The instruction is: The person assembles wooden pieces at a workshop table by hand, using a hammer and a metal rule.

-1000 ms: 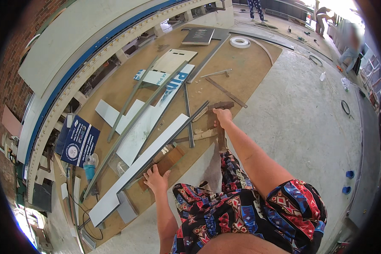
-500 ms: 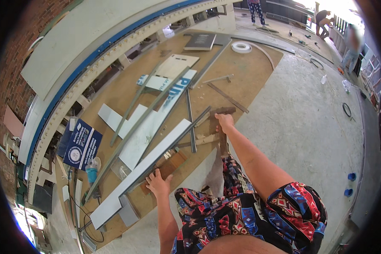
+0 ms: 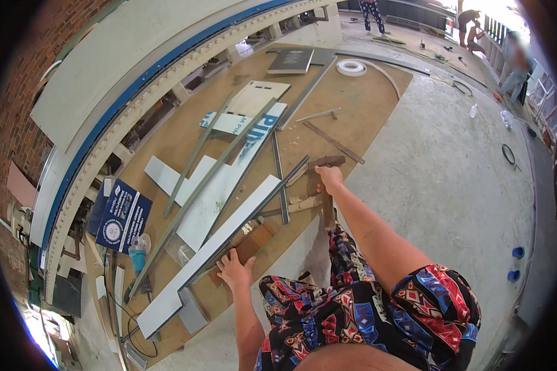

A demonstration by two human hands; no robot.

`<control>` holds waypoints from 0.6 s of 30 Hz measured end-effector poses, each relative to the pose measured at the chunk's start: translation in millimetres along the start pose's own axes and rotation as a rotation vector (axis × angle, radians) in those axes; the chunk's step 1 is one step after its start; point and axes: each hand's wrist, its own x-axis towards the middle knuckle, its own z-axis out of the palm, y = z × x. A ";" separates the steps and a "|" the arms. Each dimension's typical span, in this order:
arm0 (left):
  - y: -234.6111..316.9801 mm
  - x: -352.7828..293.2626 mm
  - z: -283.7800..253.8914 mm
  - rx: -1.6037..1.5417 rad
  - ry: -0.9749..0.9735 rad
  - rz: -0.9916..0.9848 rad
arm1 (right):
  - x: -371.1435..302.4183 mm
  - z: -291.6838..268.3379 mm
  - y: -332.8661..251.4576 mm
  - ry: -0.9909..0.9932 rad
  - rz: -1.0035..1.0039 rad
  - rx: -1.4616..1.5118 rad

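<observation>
My right hand (image 3: 330,179) is closed around a dark brown, T-shaped wooden mallet (image 3: 328,162) beside the board's near edge. Its head points away from me, and the handle runs back toward my knee. My left hand (image 3: 236,269) lies with spread fingers on a reddish-brown wood block (image 3: 249,244). Just beyond those fingers, a long white panel with a grey edge strip (image 3: 213,250) slants across the board. A short grey piece (image 3: 193,312) sits against the panel's near end. Pale wood offcuts (image 3: 303,204) lie between my hands.
On the brown board (image 3: 368,93) lie a blue-white sheet (image 3: 216,188), grey strips (image 3: 198,154), a dark book (image 3: 291,62) and a white tape roll (image 3: 351,67). A blue box (image 3: 120,216) and teal power tool (image 3: 139,253) are at left. Several people are at the far right.
The view has shifted slightly. Both hands stay where they were, the right one still around the mallet.
</observation>
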 end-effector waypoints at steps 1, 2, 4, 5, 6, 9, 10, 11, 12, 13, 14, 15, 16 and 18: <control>0.0 0.7 0.1 0.002 -0.006 -0.001 | 0.4 0.5 -1.9 -0.018 0.000 0.018; 0.1 1.0 0.0 0.009 -0.007 -0.006 | -0.8 0.9 -2.5 -0.036 -0.001 0.036; -0.4 1.0 0.2 0.013 -0.006 -0.008 | -4.2 1.5 -1.7 -0.013 -0.001 0.011; -2.0 -0.1 0.8 0.012 -0.008 -0.011 | -5.0 2.1 -1.9 0.009 -0.005 -0.012; -3.7 -0.8 1.6 0.012 -0.009 -0.014 | -7.3 3.3 -0.8 0.010 -0.009 -0.010; -3.3 -0.2 6.1 0.018 -0.001 -0.008 | -1.3 -0.2 2.3 0.012 -0.013 0.028; -3.2 -1.9 4.9 0.020 -0.007 -0.010 | -1.2 0.2 4.0 0.005 -0.005 0.023; -1.8 -1.8 3.6 0.016 -0.005 -0.007 | -0.6 -0.1 5.8 -0.002 0.003 0.018; -0.3 -1.7 2.3 0.012 -0.005 -0.003 | 0.9 -0.5 6.9 -0.001 0.010 0.014; -0.2 -1.6 1.2 0.014 -0.012 -0.007 | -0.8 0.0 3.7 -0.004 0.014 0.019; -0.7 -1.4 0.2 0.015 -0.002 -0.006 | -2.9 0.8 1.2 -0.006 0.017 0.024; -2.1 -2.4 0.2 0.016 0.009 -0.005 | -5.6 2.0 -0.3 -0.007 0.025 0.019; -2.5 -1.8 0.6 0.018 0.005 -0.006 | -4.0 3.6 -1.5 -0.006 0.028 0.019; -4.2 -1.5 1.5 0.019 0.015 -0.009 | -4.2 5.1 0.0 -0.007 0.033 0.019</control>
